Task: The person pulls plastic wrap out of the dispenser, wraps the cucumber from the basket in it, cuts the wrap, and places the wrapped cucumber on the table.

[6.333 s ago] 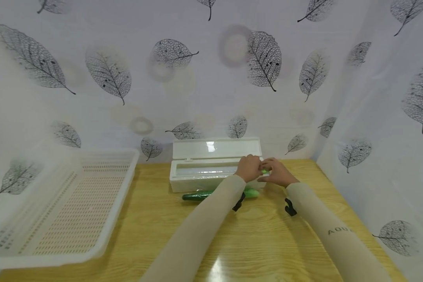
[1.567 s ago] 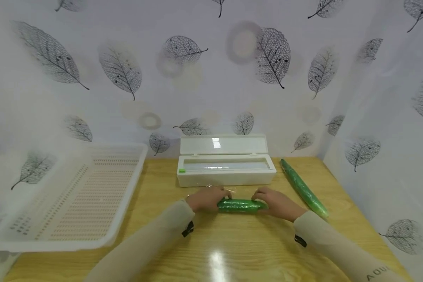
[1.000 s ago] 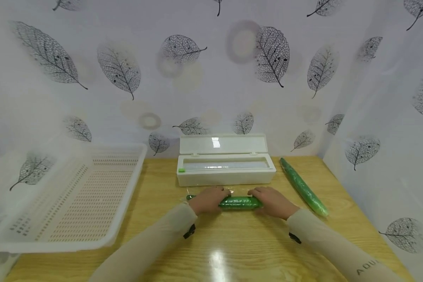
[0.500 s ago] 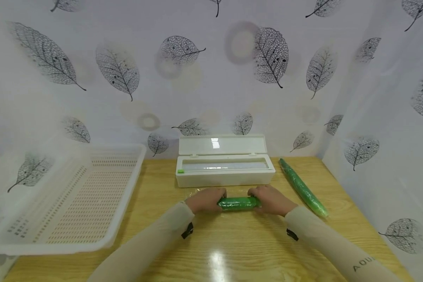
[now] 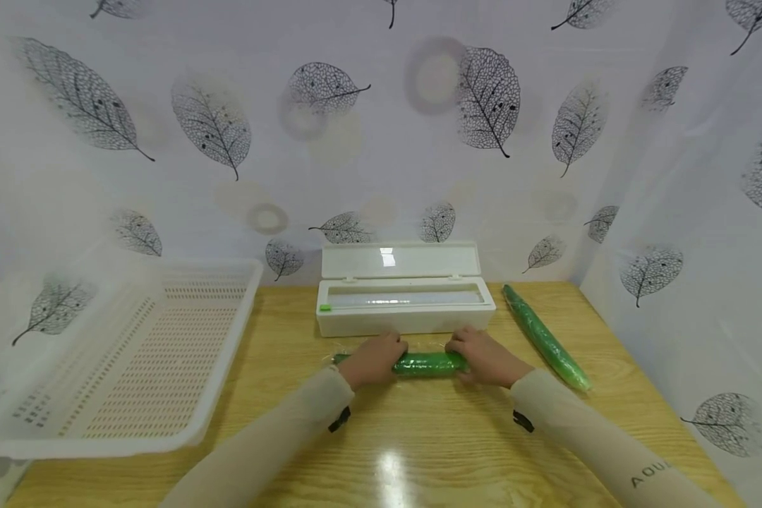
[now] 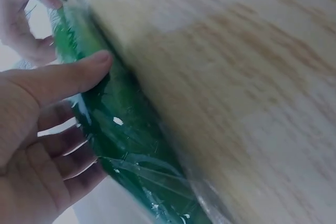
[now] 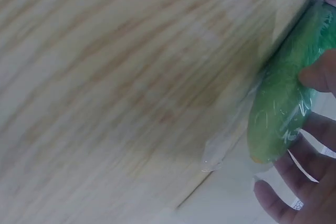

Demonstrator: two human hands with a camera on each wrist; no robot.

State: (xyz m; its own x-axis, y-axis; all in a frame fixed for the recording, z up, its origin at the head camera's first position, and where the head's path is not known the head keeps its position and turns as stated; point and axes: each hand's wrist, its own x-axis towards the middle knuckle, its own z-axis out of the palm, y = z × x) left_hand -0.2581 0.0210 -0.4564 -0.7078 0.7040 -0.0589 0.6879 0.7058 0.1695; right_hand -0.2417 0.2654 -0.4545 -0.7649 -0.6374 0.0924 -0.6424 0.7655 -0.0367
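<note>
A green cucumber [image 5: 428, 364] wrapped in clear cling film lies crosswise on the table, in front of the white cling film box. My left hand [image 5: 376, 358] grips its left part, and the dark tip pokes out beyond that hand. My right hand [image 5: 485, 358] holds the paler right end. In the left wrist view the thumb presses the near side of the cucumber [image 6: 131, 129], with the fingers behind it. Loose film sticks out past the pale end of the cucumber [image 7: 275, 103] in the right wrist view, where the thumb lies on top and the fingers behind.
The white cling film box [image 5: 406, 323] stands at the back with its lid up, a green slider [image 5: 325, 307] at its left end. Another film-wrapped cucumber [image 5: 546, 339] lies at the right. A white plastic basket [image 5: 231, 353] stands at the left.
Earlier, both hands were at the box's right end by the green slider, now at the left. A second cucumber has appeared at the right. Lately both hands shift the held cucumber slightly back and forth.
</note>
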